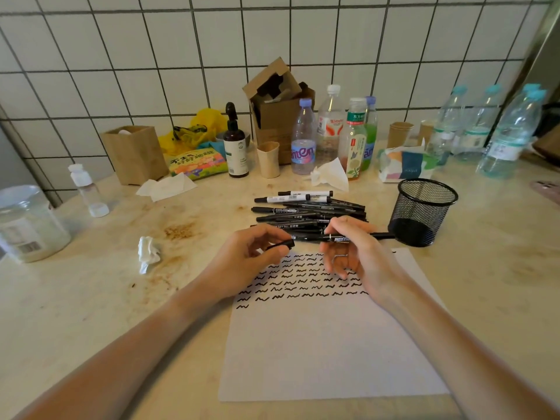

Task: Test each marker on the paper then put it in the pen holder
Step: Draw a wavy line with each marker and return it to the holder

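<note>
- The marker (348, 237) is black and thin with a white label; it lies level above the top edge of the paper (327, 344), just in front of the marker pile (309, 209).
- The right hand (354, 253) pinches its barrel; the left hand (254, 253) pinches a black cap (281, 244) with curled fingers.
- The mesh pen holder (422, 210) stands beside the paper's far right corner; the paper's lower half is blank.
</note>
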